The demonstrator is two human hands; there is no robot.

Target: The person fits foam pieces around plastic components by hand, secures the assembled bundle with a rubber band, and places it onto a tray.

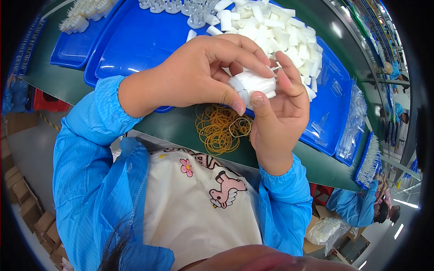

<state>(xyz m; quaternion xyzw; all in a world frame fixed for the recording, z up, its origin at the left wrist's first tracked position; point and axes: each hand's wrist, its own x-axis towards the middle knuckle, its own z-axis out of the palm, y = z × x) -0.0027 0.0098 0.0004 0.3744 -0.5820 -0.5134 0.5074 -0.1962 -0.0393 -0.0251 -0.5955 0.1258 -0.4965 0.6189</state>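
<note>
Both hands are at work together above the front edge of the blue tray (131, 49), and between them they hold one white bundle (261, 85). The left hand (192, 67) is bent around it from the left side: its thumb is pressed at the lower left end, where a light grey part is seen, and its fingers pass over the top. The right hand (285, 101) holds the same bundle from the right, with the thumb on its near side and the fingers curved up at its right end. Some fingertips are hidden, so I cannot tell exactly how each one touches.

Just below the hands, a loose heap of yellowish rubber bands (219, 131) lies on the green bench (176, 124). Behind the hands there is a big pile of short white pieces (289, 38), and to the left of this pile stand several clear pronged holders (196, 16). On the right side, clear plastic parts (355, 119) lie in another blue tray (346, 144)
</note>
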